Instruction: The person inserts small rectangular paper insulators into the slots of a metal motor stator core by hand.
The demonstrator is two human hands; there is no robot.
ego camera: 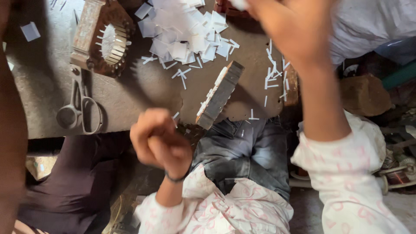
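A worn grey table [130, 104] holds a heap of white paper pieces [182, 30]. The right hand [294, 30], raised and blurred, pinches 1 white piece [238, 3] above it. The left hand [158, 141] is clenched at the table's edge, beside a wooden block [221, 93]. Scissors [80, 110] lie well left.

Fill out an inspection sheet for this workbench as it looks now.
Surface: worn grey bench top, its front edge chipped.
Job's things: ring-shaped metal core with white slips in its slots; flat metal block propped at the edge.
Clutter: heap of white paper pieces; thin paper strips; scissors.
Grippers: left hand a closed fist; right hand raised, blurred, white scrap at the fingertips.
Cables: nothing seen.
Surroundings: wire spool, white sack.
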